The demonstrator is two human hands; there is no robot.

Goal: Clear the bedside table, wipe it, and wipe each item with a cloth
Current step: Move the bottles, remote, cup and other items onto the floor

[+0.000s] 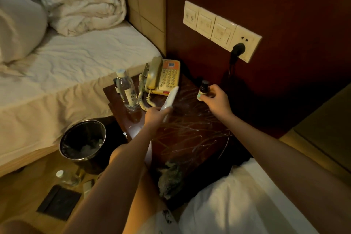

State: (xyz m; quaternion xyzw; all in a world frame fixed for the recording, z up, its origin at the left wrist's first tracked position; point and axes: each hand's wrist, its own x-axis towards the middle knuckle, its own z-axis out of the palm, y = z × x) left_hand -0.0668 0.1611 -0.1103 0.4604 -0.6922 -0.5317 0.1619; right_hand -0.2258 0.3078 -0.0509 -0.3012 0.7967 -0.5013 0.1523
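The dark wooden bedside table point(190, 131) shows streaky smears across its top. My left hand point(154, 117) grips a slim white remote point(170, 99) that points toward the phone. My right hand point(216, 99) pinches a small dark bottle point(204, 88) with a pale label, upright at the table's back right. A cream corded telephone point(163, 77) sits at the back of the table, and a clear water bottle point(127, 91) stands at its left edge. A grey crumpled cloth point(170, 178) lies on the table's near edge.
A metal waste bin point(82, 140) stands on the floor left of the table. A second bottle point(66, 176) and a dark folder point(58, 202) lie on the floor. The bed point(66, 66) is on the left; a switch panel point(218, 28) with a plugged cable is on the wall.
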